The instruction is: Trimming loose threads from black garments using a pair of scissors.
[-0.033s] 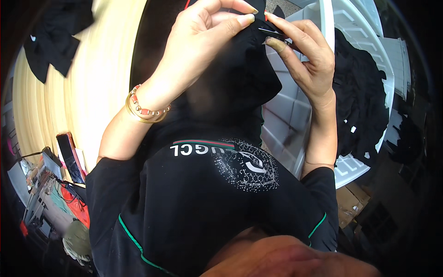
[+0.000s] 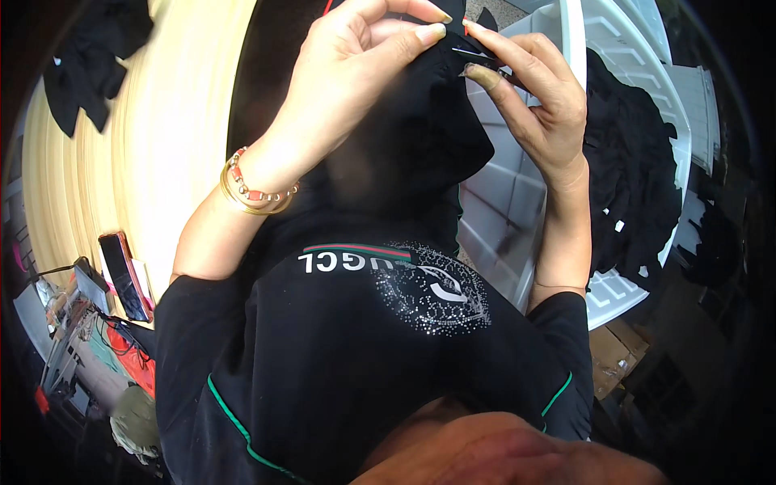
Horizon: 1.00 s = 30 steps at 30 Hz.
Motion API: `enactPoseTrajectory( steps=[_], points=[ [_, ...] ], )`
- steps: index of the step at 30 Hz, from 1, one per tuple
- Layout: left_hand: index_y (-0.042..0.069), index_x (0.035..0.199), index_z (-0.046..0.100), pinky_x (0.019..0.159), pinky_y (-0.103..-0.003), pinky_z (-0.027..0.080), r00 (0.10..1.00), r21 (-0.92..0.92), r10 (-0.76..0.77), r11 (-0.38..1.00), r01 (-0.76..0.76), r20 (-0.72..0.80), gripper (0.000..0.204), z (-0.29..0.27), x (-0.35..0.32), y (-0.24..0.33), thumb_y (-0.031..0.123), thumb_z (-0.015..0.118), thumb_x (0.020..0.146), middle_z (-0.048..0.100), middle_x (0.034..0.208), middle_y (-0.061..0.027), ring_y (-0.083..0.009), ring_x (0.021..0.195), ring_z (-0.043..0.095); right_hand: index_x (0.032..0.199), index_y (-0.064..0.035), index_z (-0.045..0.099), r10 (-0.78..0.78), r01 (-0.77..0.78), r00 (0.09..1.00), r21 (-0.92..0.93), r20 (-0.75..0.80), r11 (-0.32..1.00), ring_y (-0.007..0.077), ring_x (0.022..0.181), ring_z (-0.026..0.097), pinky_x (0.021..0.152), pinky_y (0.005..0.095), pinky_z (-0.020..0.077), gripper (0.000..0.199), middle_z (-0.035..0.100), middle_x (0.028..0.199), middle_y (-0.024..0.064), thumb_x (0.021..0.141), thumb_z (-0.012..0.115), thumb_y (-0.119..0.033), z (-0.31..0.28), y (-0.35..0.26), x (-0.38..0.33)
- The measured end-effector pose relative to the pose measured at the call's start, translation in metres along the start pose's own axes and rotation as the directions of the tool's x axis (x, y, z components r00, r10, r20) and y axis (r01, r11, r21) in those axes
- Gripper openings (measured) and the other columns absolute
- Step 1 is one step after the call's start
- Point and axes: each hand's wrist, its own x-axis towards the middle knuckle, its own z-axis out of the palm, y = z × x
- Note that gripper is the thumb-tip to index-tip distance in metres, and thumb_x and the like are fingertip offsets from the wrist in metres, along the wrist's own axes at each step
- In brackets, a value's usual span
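My left hand (image 2: 347, 77) is at the top middle, its thumb and fingertips pinched on the edge of a black fabric piece (image 2: 404, 121). The cloth hangs down in front of my body, and its folds merge with other dark cloth. Close by on the right, my right hand (image 2: 537, 93) is closed around small thread snips (image 2: 475, 54). Their thin metal blades point left toward the pinched fabric. Most of the handle is hidden by my fingers. A tiny red bit (image 2: 466, 30) shows at my right fingertip.
A pale wooden table (image 2: 186, 97) lies to the left, with black cloth pieces (image 2: 93, 65) on it and a phone (image 2: 124, 275) at its near edge. On the right, a white plastic basket (image 2: 679, 105) holds a heap of black fabric (image 2: 630, 178). A cardboard box (image 2: 618, 356) is below it.
The black cloth pieces on the table at the far left have shifted slightly to the left. My hands, the snips and the held fabric look almost unchanged.
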Motion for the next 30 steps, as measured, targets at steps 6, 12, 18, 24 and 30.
enactPoseTrajectory(
  steps=[6,12,18,24,30],
  points=[
    [-0.001,0.112,0.059,0.076,-0.016,0.047,0.884,-0.158,0.417,0.907,-0.39,0.209,0.017,-0.008,0.024,-0.026,0.002,0.059,0.095,0.066,0.093,-0.0027,-0.0035,0.081,0.06,0.118,-0.0022,0.069,0.013,-0.015,0.997,0.025,0.071,1.0,0.0105,0.071,0.054,0.059,0.0209,0.0424,0.036,0.059,0.081,0.0047,0.082,0.073,0.001,-0.002,-0.004,0.001],
    [-0.002,0.113,0.059,0.078,-0.017,0.048,0.996,-0.107,0.024,0.994,-0.014,0.088,0.017,0.004,-0.002,0.0,0.002,0.057,0.096,0.067,0.095,-0.0036,-0.0046,0.085,0.062,0.115,-0.0005,0.07,0.066,-0.074,0.994,0.09,0.086,0.993,0.0109,0.073,0.056,0.063,0.0229,0.0439,0.032,0.062,0.085,0.0051,0.083,0.071,0.002,-0.007,-0.004,-0.002],
    [-0.002,0.112,0.06,0.081,-0.018,0.048,0.7,-0.349,0.605,0.795,-0.497,0.381,0.017,-0.009,0.029,-0.033,0.005,0.058,0.096,0.067,0.097,-0.003,-0.0047,0.088,0.061,0.106,-0.0024,0.071,0.309,-0.323,0.946,0.314,0.096,0.893,0.0052,0.071,0.058,0.06,0.0198,0.0444,0.024,0.067,0.083,0.0006,0.083,0.076,-0.008,0.0,-0.001,-0.005],
    [0.0,0.117,0.065,0.095,-0.022,0.044,0.987,0.147,-0.09,0.987,0.07,0.136,0.029,-0.021,0.011,-0.015,0.015,0.067,0.092,0.07,0.102,-0.0026,-0.008,0.101,0.063,0.101,0.0016,0.069,0.494,-0.425,0.868,0.439,-0.051,0.791,0.0056,0.082,0.059,0.074,0.0181,0.0444,0.015,0.066,0.09,-0.0005,0.087,0.073,-0.004,-0.024,0.02,-0.012],
    [-0.001,0.119,0.064,0.099,-0.024,0.042,0.989,0.115,-0.147,0.983,0.144,0.012,0.033,-0.024,0.008,-0.02,0.016,0.067,0.092,0.07,0.108,-0.0057,-0.0108,0.106,0.063,0.112,0.0,0.068,0.388,-0.375,0.92,0.174,-0.049,0.911,0.0064,0.087,0.06,0.079,0.0186,0.0461,0.027,0.067,0.098,0.0013,0.087,0.073,-0.007,-0.017,0.028,-0.014]
  ],
)
